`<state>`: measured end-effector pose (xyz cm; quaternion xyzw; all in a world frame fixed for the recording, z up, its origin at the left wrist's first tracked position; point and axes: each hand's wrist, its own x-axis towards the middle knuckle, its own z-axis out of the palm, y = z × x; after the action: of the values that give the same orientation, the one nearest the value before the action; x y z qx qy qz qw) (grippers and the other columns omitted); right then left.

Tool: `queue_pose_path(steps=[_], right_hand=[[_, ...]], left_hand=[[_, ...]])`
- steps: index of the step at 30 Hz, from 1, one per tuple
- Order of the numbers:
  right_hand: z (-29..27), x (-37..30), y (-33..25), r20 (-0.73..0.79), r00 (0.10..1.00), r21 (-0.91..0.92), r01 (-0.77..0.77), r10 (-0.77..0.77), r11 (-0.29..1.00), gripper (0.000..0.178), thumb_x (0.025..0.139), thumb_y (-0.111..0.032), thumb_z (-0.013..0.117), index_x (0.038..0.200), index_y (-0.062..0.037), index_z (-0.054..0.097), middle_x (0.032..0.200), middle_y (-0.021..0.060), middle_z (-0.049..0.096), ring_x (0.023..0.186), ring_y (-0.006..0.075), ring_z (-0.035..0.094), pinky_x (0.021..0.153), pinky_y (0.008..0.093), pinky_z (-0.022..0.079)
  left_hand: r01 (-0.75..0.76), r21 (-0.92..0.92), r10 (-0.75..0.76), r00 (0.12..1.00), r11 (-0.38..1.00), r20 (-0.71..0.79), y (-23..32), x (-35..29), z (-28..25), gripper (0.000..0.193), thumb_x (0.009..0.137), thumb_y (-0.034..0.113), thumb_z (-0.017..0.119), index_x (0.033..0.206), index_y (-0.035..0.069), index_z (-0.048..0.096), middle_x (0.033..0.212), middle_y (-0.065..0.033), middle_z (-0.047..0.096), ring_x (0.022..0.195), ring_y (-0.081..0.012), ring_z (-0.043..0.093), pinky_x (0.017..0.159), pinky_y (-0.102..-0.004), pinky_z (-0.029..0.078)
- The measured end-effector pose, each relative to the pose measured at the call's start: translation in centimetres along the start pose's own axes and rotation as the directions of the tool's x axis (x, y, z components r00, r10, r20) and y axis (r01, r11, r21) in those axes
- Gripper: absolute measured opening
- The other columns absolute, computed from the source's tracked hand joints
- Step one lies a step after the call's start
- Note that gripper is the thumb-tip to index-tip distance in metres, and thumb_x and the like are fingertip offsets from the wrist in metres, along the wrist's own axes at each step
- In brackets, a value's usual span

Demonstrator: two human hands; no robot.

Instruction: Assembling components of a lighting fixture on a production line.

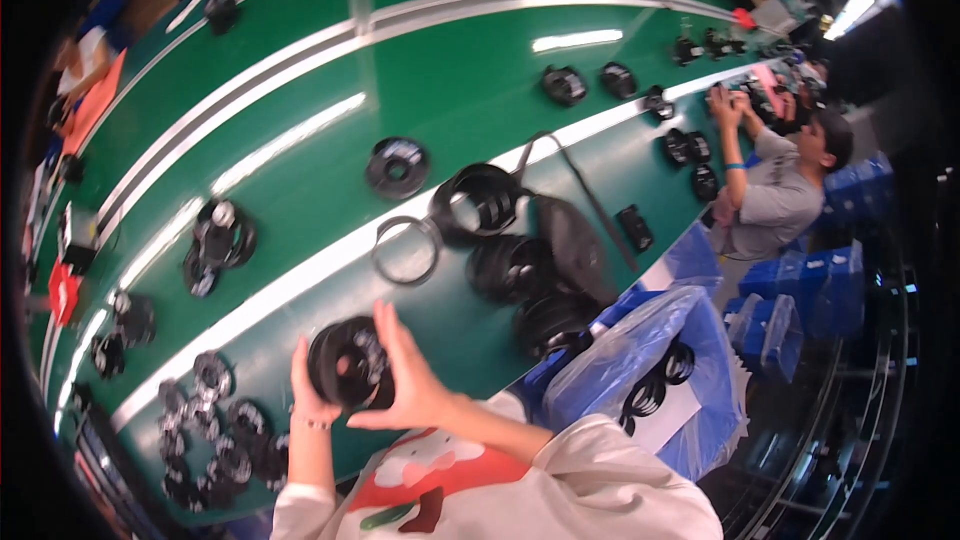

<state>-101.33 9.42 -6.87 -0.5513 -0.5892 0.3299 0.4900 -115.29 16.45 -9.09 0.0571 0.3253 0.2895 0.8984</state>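
Between my two hands I hold a black round part [334, 368] with a hole in its middle, just above the near edge of the green bench. My left hand [311, 402] grips its left side, and my right hand [415, 378] closes on its right side with the fingers pointing up. Beyond my hands, a thin pale-edged ring [378, 258] lies flat on the bench. To its right stand a large black ring [446, 202] and stacks of black rings [490, 275]. Several small black parts [235, 462] are grouped to my left.
A box lined with blue plastic [575, 392] stands at my right, with black rings [644, 398] inside. A dark bag or cover [568, 240] with a strap lies by the stacks. Round black parts [397, 168] sit on the green belt [310, 230]. A co-worker [780, 180] works at far right.
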Motion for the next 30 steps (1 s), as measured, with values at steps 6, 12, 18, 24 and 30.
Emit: queue_pose_path(steps=[6,12,18,24,30], right_hand=[[-2.2,1.8,-1.3,0.022,0.997,-0.157,0.08,-0.078,0.984,0.131,0.044,-0.039,0.082,0.132,0.0069,-0.005,0.134,0.0272,0.015,0.121,0.0414,0.023,0.099,0.0461,0.021],[-1.9,2.1,-1.3,-0.003,0.999,0.017,0.043,-0.043,0.999,0.124,0.045,-0.03,0.084,0.133,0.0037,0.005,0.138,0.0244,0.01,0.122,0.0338,0.029,0.099,0.0404,0.027],[-1.6,2.5,-2.1,-0.056,0.996,-0.38,0.039,-0.065,0.924,0.119,0.045,-0.046,0.079,0.131,0.0048,0.014,0.132,0.0268,0.023,0.119,0.0412,0.028,0.091,0.0501,0.027],[-1.2,3.3,-2.2,-0.078,0.995,-0.314,-0.088,0.067,0.945,0.119,0.044,-0.041,0.082,0.131,0.0064,0.015,0.129,0.0243,0.029,0.115,0.0382,0.034,0.094,0.0434,0.03],[0.0,3.3,-2.1,-0.174,0.984,-0.271,-0.091,0.045,0.958,0.117,0.046,-0.039,0.081,0.13,0.0078,0.014,0.127,0.0245,0.032,0.113,0.0369,0.035,0.093,0.0424,0.032]], left_hand=[[0.006,0.089,-0.032,0.954,0.996,0.299,0.6,1.8,1.8,0.062,0.084,0.042,0.036,0.131,0.003,0.028,0.122,-0.0119,0.044,0.104,-0.0255,0.049,0.083,-0.0429,0.045],[-0.098,-0.056,0.109,0.955,0.994,0.275,-0.4,1.0,2.6,0.064,0.083,0.045,0.032,0.129,0.001,0.029,0.122,-0.0161,0.044,0.108,-0.0267,0.047,0.091,-0.0368,0.04],[-0.169,-0.069,0.18,0.957,0.983,0.229,-1.9,1.6,4.0,0.069,0.084,0.055,0.026,0.13,0.004,0.029,0.127,-0.0117,0.04,0.115,-0.0243,0.041,0.098,-0.0371,0.031],[-0.327,-0.136,0.354,0.869,0.935,0.344,-2.7,1.5,2.8,0.071,0.081,0.054,0.033,0.132,0.005,0.024,0.129,-0.013,0.037,0.116,-0.0247,0.039,0.099,-0.0371,0.031],[-0.347,-0.131,0.369,0.833,0.929,0.412,-2.9,1.8,2.5,0.067,0.078,0.045,0.041,0.13,0.004,0.028,0.128,-0.0145,0.038,0.115,-0.027,0.041,0.097,-0.039,0.033]])
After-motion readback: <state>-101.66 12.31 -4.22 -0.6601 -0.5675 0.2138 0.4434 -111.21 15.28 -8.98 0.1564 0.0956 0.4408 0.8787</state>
